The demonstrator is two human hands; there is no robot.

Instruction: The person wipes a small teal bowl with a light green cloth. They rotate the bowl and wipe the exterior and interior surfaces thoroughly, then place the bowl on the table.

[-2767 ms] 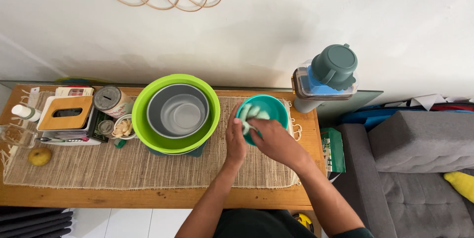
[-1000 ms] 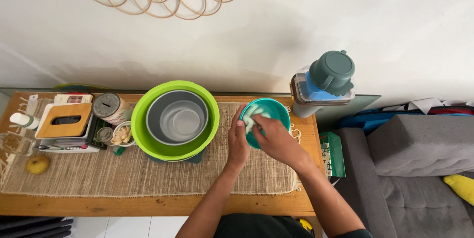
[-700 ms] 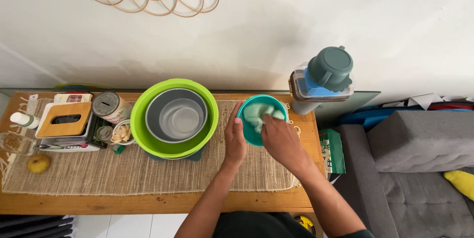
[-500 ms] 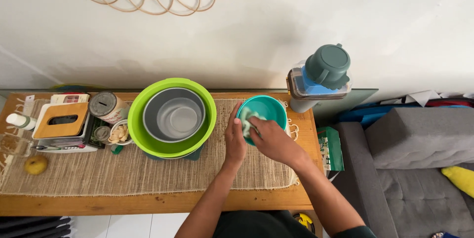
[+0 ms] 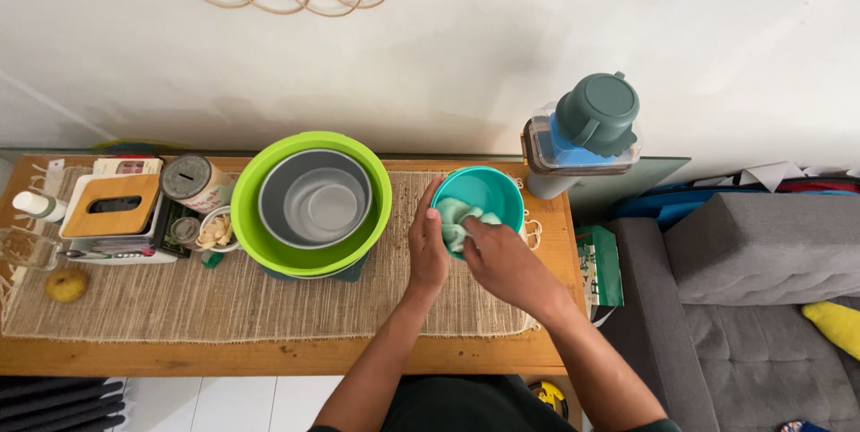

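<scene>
A small teal bowl (image 5: 491,192) stands on a woven mat (image 5: 224,302) at the right end of a wooden table (image 5: 269,356). My left hand (image 5: 426,248) grips the bowl's left rim. My right hand (image 5: 502,262) presses a crumpled pale green cloth (image 5: 457,219) against the inside of the bowl, near its front left wall. The cloth is partly hidden under my fingers.
A lime green bowl (image 5: 269,257) with grey bowls nested inside sits to the left. Further left are a tin can (image 5: 193,178), a small dish of snacks (image 5: 213,230), a tissue box (image 5: 114,208) and a yellow fruit (image 5: 64,285). A grey sofa (image 5: 743,306) stands right, a lidded jug (image 5: 596,118) behind.
My right hand has been moving the cloth around inside the teal bowl; it now sits at the front left. My left hand has kept hold of the rim.
</scene>
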